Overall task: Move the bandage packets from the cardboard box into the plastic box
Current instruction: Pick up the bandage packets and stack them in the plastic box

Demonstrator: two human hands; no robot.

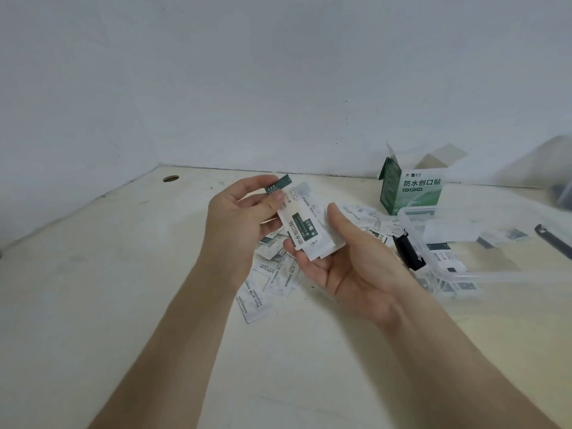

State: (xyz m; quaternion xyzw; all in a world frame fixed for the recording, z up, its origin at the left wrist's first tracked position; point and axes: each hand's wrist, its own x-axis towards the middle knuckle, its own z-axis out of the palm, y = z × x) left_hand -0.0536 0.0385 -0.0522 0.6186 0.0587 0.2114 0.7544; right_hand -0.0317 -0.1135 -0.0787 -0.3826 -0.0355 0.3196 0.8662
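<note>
White-and-green bandage packets (305, 230) fan across the palm-up right hand (349, 267), thumb clamping them; at nine o'clock, the left hand (238, 218) pinches one.

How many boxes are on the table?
2. The cardboard box stands open at the back right; the plastic box lies just in front of it. None seems hidden.

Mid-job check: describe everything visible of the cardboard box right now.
The cardboard box is a small carton. Its front is white at the top and green below, with dark printed characters, and its side is dark green. It stands upright on the table at the far right, its top flaps open and sticking up. Its inside is hidden. The clear plastic box sits in front and overlaps its lower corner in view; whether they touch cannot be told. Loose bandage packets lie by its left foot.
</note>
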